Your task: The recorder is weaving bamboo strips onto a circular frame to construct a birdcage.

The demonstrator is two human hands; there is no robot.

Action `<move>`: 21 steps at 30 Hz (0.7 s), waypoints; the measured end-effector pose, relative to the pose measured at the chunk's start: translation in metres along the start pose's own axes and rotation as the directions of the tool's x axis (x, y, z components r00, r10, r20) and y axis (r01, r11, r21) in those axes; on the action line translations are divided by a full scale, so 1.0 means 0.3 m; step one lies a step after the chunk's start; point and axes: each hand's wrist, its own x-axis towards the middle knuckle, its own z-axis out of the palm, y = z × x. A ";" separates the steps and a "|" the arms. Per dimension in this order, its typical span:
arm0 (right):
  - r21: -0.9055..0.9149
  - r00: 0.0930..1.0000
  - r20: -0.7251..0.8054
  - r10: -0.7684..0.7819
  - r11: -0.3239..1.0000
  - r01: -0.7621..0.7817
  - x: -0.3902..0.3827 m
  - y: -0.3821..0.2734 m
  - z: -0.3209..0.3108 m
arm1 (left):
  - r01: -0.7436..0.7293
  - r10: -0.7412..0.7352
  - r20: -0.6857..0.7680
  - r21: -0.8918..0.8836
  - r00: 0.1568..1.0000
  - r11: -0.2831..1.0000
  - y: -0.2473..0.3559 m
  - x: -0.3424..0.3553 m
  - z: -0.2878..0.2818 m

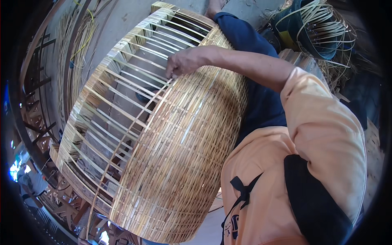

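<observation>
My right hand (183, 63) reaches across from the right. Its fingers are closed at the weaving edge of a large curved wickerwork piece (175, 151). They pinch a long thin cane strip (118, 153), which slants down from the fingertips over bare stakes (122, 87) and hangs past the lower left end. Tight horizontal rows of weave cover the near side. The stakes run from it to a bound wooden frame (94, 81) on the far left. My left hand is out of view.
Blue-trousered legs (261, 98) lie against the wickerwork, with a bare foot (214, 8) at the top. A dark bucket (306, 28) holds coiled cane strips at upper right. Bundled canes (67, 53) lie on the floor at left, beside wooden racks (38, 106).
</observation>
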 end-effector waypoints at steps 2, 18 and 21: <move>0.089 0.939 -0.315 0.138 0.989 -0.116 -0.162 0.009 -0.056 | -0.074 0.067 -0.184 -0.031 0.981 0.997 0.036 -0.020 0.016; 0.256 0.232 -0.431 0.872 0.365 -0.895 -1.587 0.072 0.409 | -0.387 0.012 -0.428 -0.804 0.904 0.451 0.936 -0.138 -0.546; 0.280 0.186 -0.266 0.946 0.261 -0.924 -1.617 0.033 0.550 | -0.370 0.020 -0.385 -0.871 0.923 0.323 1.007 -0.230 -0.665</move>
